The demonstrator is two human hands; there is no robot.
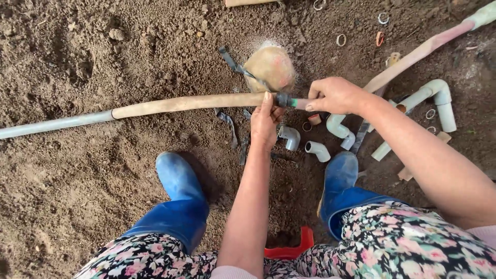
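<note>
— Looking down, what takes up the most room?

— Bare brown soil (77,170) everywhere, with my two blue rubber boots (181,201) planted in it. Across it runs a long tan hose (186,103), flat and dusty, slipped over a grey pipe (51,124) that leaves at the left edge.

— And your hands?

— My left hand (266,124) is curled shut around the hose's right end, thumb up by the dark coupling (282,99) with its green tip. My right hand (335,95) is closed just beside that, fingers folded over the other end; a second hose (418,54) leads away from it to the upper right.

— Smaller things?

— A rounded stone (271,67) just behind the joint, grey elbow fittings (318,150) near my boots, a bent pipe piece (434,98) at right, small rings (341,39) scattered beyond.
</note>
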